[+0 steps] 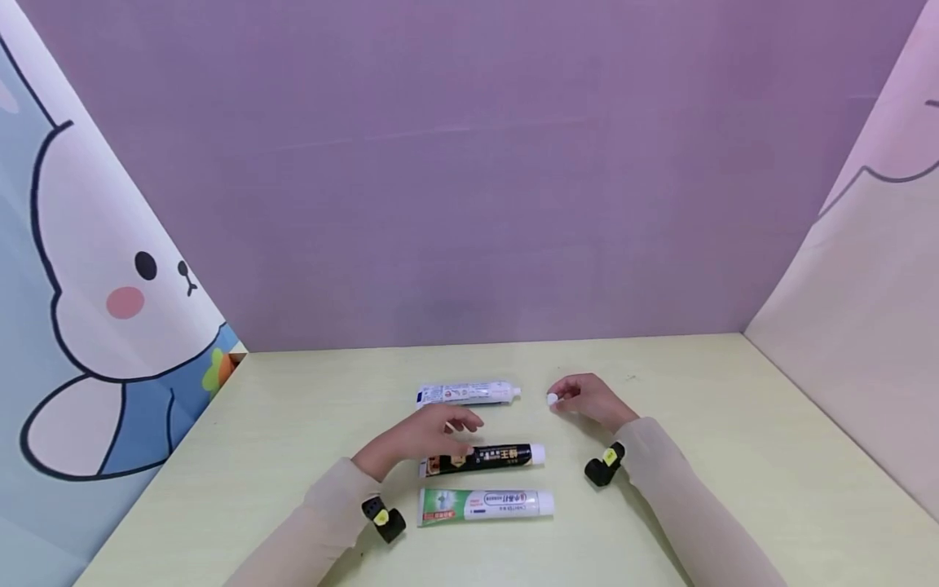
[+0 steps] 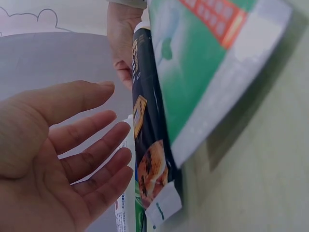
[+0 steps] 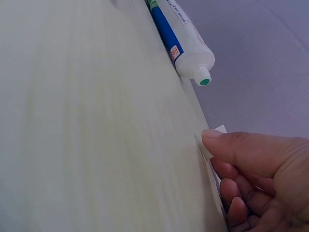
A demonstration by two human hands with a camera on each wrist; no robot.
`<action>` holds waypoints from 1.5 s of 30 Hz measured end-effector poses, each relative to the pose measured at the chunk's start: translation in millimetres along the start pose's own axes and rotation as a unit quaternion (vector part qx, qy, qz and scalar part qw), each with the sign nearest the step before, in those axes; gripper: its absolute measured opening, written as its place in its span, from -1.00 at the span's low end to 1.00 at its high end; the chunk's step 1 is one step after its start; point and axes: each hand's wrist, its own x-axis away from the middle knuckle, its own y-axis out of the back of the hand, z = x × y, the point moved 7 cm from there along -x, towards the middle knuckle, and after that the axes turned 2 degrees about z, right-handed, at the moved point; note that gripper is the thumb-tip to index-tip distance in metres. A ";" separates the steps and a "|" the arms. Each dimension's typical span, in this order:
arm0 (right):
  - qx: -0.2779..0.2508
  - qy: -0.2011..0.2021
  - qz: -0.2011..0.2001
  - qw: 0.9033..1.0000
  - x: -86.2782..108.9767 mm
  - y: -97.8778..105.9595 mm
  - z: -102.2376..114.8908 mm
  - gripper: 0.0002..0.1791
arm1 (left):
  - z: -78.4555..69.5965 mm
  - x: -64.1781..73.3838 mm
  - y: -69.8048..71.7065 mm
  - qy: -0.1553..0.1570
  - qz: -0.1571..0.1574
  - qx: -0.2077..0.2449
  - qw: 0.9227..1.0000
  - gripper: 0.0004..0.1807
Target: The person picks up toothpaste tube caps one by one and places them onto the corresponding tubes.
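Observation:
My right hand (image 1: 591,399) pinches a small white cap (image 1: 553,399) between thumb and fingers, low over the table. Left of it lies a white toothpaste tube (image 1: 469,394) without its cap, its bare nozzle (image 3: 203,78) showing green at the tip in the right wrist view. My left hand (image 1: 429,434) hovers with relaxed, spread fingers over the left part of a black toothpaste tube (image 1: 506,456), holding nothing. Closest to me is a green and white toothpaste tube (image 1: 487,504). Both nearer tubes wear white caps pointing right.
The three tubes lie in a column on a pale yellow table (image 1: 697,456). A purple backdrop (image 1: 477,179) rises behind the table, with a cartoon-printed sheet (image 1: 110,244) at the left and a pale sheet (image 1: 880,326) at the right. Each wrist carries a small black camera (image 1: 605,465).

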 end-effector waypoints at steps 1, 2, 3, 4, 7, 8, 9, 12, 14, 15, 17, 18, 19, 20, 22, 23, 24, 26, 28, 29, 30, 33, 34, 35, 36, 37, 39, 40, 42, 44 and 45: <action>0.000 -0.002 0.001 1.000 0.4 -0.4 -0.2 -0.78 | 0.7 -0.4 1.1 -0.002 -0.002 0.000 1.000 -0.59; -0.001 -0.002 0.001 1.000 0.6 -0.6 -0.5 -0.77 | 1.2 -1.2 2.3 -0.004 -0.004 0.000 1.000 -0.59; -0.001 -0.004 0.000 1.000 0.8 -0.7 -1.0 -0.77 | 1.7 -2.3 3.5 -0.007 -0.007 -0.001 1.000 -0.60; -0.001 -0.005 0.001 1.000 1.0 -0.7 -1.5 -0.77 | 1.5 -3.5 5.1 -0.013 -0.011 -0.005 1.000 -0.60; -0.001 -0.006 -0.004 1.000 1.1 0.4 -3.2 -0.78 | 2.2 -7.9 10.1 -0.024 -0.023 -0.019 0.999 -0.62; 0.000 -0.006 -0.003 1.000 1.1 0.7 -3.8 -0.78 | 2.3 -9.3 12.0 -0.027 -0.028 -0.021 0.999 -0.63; 0.000 -0.008 -0.004 1.000 1.2 1.0 -4.8 -0.78 | 2.4 -10.5 14.0 -0.030 -0.034 -0.023 0.999 -0.64; -0.003 -0.007 -0.001 1.000 1.7 1.1 -6.7 -0.79 | 5.5 -13.6 19.2 -0.024 -0.046 -0.025 0.998 -0.66; -0.007 -0.006 0.000 1.000 1.5 1.2 -7.8 -0.80 | 7.7 -15.0 22.6 -0.022 -0.052 -0.026 0.998 -0.67; -0.011 -0.007 -0.001 1.000 1.1 1.3 -8.5 -0.80 | 8.8 -15.6 24.1 -0.022 -0.054 -0.027 0.998 -0.68; -0.019 -0.005 0.000 1.000 1.1 1.0 -8.9 -0.80 | 10.4 -16.2 27.1 -0.024 -0.060 -0.029 0.998 -0.68; -0.022 -0.004 0.000 1.000 1.0 0.6 -9.0 -0.80 | 11.1 -16.4 28.5 -0.026 -0.063 -0.029 0.997 -0.68; -0.024 -0.004 -0.001 1.000 0.9 0.5 -9.1 -0.80 | 12.4 -16.6 29.9 -0.028 -0.066 -0.027 0.997 -0.68; -0.027 -0.004 -0.001 1.000 0.8 0.0 -9.3 -0.81 | 13.1 -16.8 31.2 -0.029 -0.070 -0.026 0.997 -0.68; -0.030 -0.004 0.000 1.000 0.9 -0.9 -9.3 -0.81 | 14.6 -17.8 33.3 -0.027 -0.076 -0.025 0.996 -0.69; -0.031 -0.003 0.001 1.000 1.0 -1.1 -9.3 -0.81 | 15.8 -18.6 34.1 -0.025 -0.078 -0.026 0.996 -0.69; -0.030 -0.004 0.001 1.000 1.4 -1.1 -9.2 -0.81 | 16.5 -19.4 34.7 -0.022 -0.080 -0.026 0.996 -0.69; -0.031 -0.005 -0.001 1.000 2.1 -0.5 -9.4 -0.81 | 16.9 -21.6 35.7 -0.018 -0.082 -0.031 0.996 -0.70; -0.030 -0.007 -0.003 1.000 3.1 1.0 -9.8 -0.81 | 16.5 -24.5 36.8 -0.016 -0.085 -0.034 0.996 -0.71; -0.030 -0.007 -0.005 1.000 3.6 2.0 -10.1 -0.80 | 15.9 -26.3 37.4 -0.017 -0.086 -0.036 0.995 -0.71; -0.030 -0.008 -0.006 1.000 4.0 3.1 -10.5 -0.79 | 14.8 -27.8 38.2 -0.021 -0.088 -0.037 0.995 -0.71; -0.034 -0.009 -0.005 0.999 4.4 5.4 -11.9 -0.76 | 13.6 -33.3 39.9 -0.027 -0.093 -0.036 0.995 -0.71; -0.035 -0.010 -0.005 0.999 4.4 6.4 -12.5 -0.75 | 13.8 -35.2 40.3 -0.028 -0.093 -0.036 0.995 -0.71; -0.035 -0.011 -0.006 0.999 4.4 7.3 -12.9 -0.74 | 13.9 -36.8 40.8 -0.027 -0.094 -0.035 0.995 -0.71; -0.037 -0.012 -0.006 0.999 4.4 8.0 -13.1 -0.73 | 14.4 -38.1 41.1 -0.025 -0.094 -0.033 0.995 -0.71; -0.037 -0.012 -0.006 0.999 4.5 8.8 -12.9 -0.73 | 15.3 -39.5 41.3 -0.020 -0.094 -0.032 0.995 -0.70; -0.038 -0.012 -0.007 0.999 4.5 9.9 -12.9 -0.73 | 17.5 -41.8 41.5 -0.012 -0.094 -0.034 0.995 -0.69; -0.040 -0.012 -0.008 0.999 4.5 10.0 -12.5 -0.74 | 18.2 -42.2 41.7 -0.007 -0.095 -0.033 0.995 -0.69; -0.043 -0.010 -0.006 0.999 4.5 9.6 -11.7 -0.74 | 20.4 -42.8 42.2 0.000 -0.097 -0.036 0.995 -0.69; -0.047 -0.011 -0.005 0.999 4.4 9.1 -11.5 -0.74 | 22.9 -43.5 42.7 0.008 -0.099 -0.037 0.994 -0.69; -0.049 -0.011 -0.005 0.999 4.3 8.9 -11.6 -0.75 | 23.9 -43.7 43.2 0.010 -0.101 -0.037 0.994 -0.69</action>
